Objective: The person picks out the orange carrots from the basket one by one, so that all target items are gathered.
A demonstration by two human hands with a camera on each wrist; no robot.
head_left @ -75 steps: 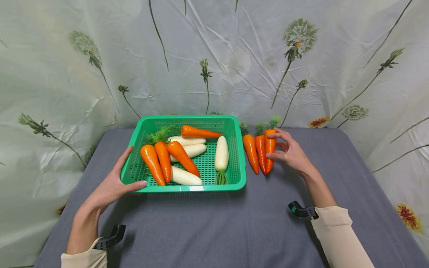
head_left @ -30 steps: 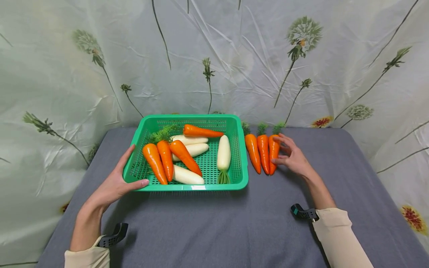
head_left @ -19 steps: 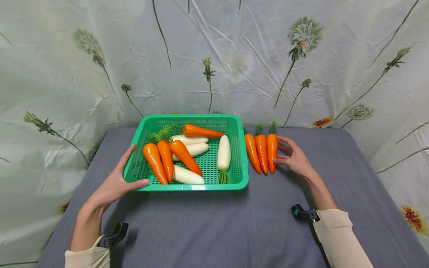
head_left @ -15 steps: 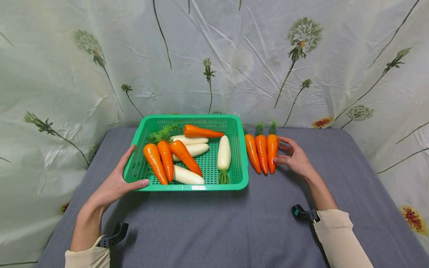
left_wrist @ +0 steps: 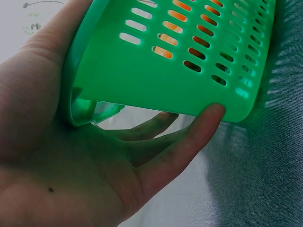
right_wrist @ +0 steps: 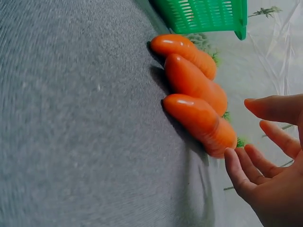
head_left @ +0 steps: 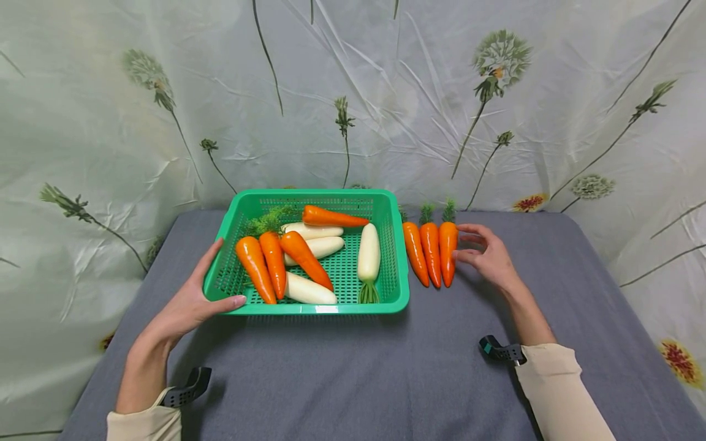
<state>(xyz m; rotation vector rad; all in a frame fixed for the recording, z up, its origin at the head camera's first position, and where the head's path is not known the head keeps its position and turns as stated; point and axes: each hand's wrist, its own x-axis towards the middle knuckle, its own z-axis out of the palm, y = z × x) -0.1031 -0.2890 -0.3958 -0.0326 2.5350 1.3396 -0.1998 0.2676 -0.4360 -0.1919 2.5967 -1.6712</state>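
My left hand point(head_left: 184, 306) holds the near left corner of a green plastic basket point(head_left: 358, 309), thumb over the front rim. In the left wrist view, fingers rest against the perforated basket wall point(left_wrist: 142, 80). Several orange carrots point(head_left: 256, 269) and several white radishes point(head_left: 368, 252) lie inside. To the right of the basket, three carrots lie side by side on the cloth, leafy ends away from me. My right hand point(head_left: 488, 254) is beside the rightmost carrot point(head_left: 448, 252), fingers loosely bent and holding nothing. In the right wrist view its fingertips are close to that carrot's leafy end point(right_wrist: 220, 142).
A grey cloth point(head_left: 353, 373) covers the table. Behind it hangs a pale curtain point(head_left: 220, 92) printed with dandelions, close to the basket's far rim. A black strap device point(head_left: 187, 387) sits on the left wrist, another strap device point(head_left: 499, 350) on the right.
The right hand has laid the third carrot down, shifted it left against its neighbours and let go, its thumb drawing back slightly. The left hand has stayed on the basket.
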